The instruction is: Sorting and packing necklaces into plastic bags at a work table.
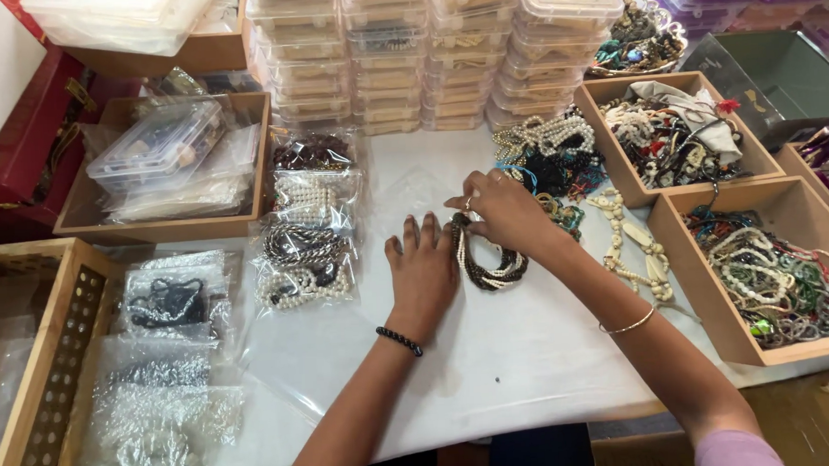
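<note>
White table [495, 369], bead necklace [487, 262] beneath right hand [502, 209]

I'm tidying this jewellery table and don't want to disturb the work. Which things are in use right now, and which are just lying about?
In use:
left hand, flat on the clear plastic sheet
right hand, fingers on the dark and white bead bundle

Lying about:
bagged necklaces
stacked clear boxes
wooden trays of beads
loose bone necklace
</note>
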